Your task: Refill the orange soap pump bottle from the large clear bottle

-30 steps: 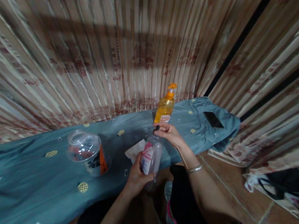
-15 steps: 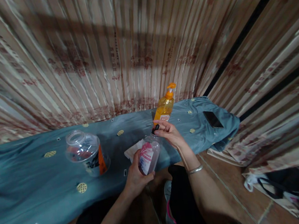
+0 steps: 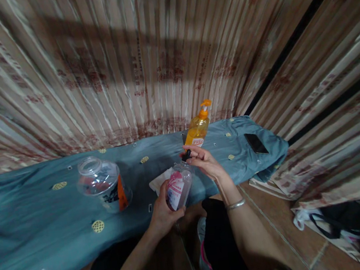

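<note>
A: While the left hand [image 3: 162, 215] wraps the lower body of the small clear bottle [image 3: 178, 189], what is catalogued about that grip?

B: Item one: the bottle is clenched from below, tilted, with its pink label facing up toward the camera, held just off the near edge of the blue cloth [image 3: 45, 223]. That low grasp likely steadies it and leaves the neck free.

A: And at the neck?

B: Item two: the right hand [image 3: 205, 162] is closed on the black cap [image 3: 186, 155] by its fingertips, just above the left hand's hold. A bracelet [image 3: 235, 204] sits on that wrist.

A: Around the grip?

B: Item three: a white folded cloth [image 3: 159, 183] lies directly behind the held bottle. Item four: an orange pump bottle [image 3: 197, 128] stands upright just beyond the right hand. Item five: a large clear jar [image 3: 102, 185], lidless, stands well to the left. Item six: a dark phone [image 3: 256, 143] lies flat to the right, apart from both hands.
</note>
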The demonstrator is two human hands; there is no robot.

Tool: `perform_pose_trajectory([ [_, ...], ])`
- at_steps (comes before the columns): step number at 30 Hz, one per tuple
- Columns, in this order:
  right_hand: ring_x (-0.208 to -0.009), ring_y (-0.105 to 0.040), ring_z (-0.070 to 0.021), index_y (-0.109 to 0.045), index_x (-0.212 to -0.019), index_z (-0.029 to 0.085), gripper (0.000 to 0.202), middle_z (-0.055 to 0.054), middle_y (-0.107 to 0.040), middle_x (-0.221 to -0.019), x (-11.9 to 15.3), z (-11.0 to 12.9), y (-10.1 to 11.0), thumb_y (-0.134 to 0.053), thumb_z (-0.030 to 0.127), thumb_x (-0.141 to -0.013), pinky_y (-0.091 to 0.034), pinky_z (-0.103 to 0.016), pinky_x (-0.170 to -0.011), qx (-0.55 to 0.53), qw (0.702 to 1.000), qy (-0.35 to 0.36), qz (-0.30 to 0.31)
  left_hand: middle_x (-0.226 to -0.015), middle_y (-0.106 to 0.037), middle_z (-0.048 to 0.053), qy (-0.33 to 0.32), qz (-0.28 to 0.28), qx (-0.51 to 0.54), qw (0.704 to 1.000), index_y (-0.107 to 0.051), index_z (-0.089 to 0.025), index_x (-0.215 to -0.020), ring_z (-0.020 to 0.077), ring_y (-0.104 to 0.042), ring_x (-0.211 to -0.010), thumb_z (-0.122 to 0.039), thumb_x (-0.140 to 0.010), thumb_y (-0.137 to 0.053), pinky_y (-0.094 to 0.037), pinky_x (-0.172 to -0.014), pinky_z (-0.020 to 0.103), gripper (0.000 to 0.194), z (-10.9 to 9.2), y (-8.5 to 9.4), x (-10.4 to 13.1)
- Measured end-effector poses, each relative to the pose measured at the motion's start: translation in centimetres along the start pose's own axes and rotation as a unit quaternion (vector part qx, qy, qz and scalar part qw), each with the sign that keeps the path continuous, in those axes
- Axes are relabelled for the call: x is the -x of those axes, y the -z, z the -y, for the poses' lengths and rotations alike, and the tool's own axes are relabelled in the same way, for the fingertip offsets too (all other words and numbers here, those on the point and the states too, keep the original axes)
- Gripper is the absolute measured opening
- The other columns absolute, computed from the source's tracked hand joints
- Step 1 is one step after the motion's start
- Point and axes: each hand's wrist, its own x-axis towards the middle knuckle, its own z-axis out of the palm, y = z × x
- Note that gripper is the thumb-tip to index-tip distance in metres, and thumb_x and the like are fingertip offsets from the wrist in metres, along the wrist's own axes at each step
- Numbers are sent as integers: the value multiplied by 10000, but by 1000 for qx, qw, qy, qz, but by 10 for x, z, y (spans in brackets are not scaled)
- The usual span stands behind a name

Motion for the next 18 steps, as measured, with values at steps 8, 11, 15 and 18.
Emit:
perform_pose_trajectory([
  [8, -842, -765, -189, -786, -1176, 305, 691, 42, -821, -886, -2, -3, 0, -1095, 429, -570, -602, -322, -872, 8, 998, 10, -63, -1361, -763, 214, -4, -5, -3, 1000, -471, -186, -1439, 401, -750, -1216, -428, -609, -729, -544, -1095, 565, 902, 1, 0, 1],
  [11, -786, -746, -177, -790, -1144, 294, 658, 52, -802, -838, -2, -2, -1, -1088, 441, -576, -598, -309, -826, 19, 998, 6, -55, -1353, -762, 221, -6, -8, -5, 1000, -473, -169, -1442, 412, -749, -1226, -426, -605, -727, -553, -1086, 563, 912, 1, 1, 1],
  [15, -1032, -801, -237, -786, -1226, 302, 662, -4, -855, -998, 2, 2, -1, -1057, 475, -647, -602, -360, -967, 6, 1000, 14, -22, -1305, -783, 190, -8, -7, -10, 1000, -477, -182, -1439, 399, -772, -1170, -418, -607, -728, -580, -1044, 554, 901, 0, 2, 1],
  [18, -1083, -802, -252, -770, -1267, 303, 713, -23, -864, -1058, 3, 2, 0, -1061, 477, -640, -602, -385, -1007, 4, 999, 22, -44, -1317, -783, 174, -12, -8, -14, 1000, -485, -199, -1434, 390, -769, -1177, -405, -613, -729, -580, -1049, 555, 880, -1, 2, 1],
])
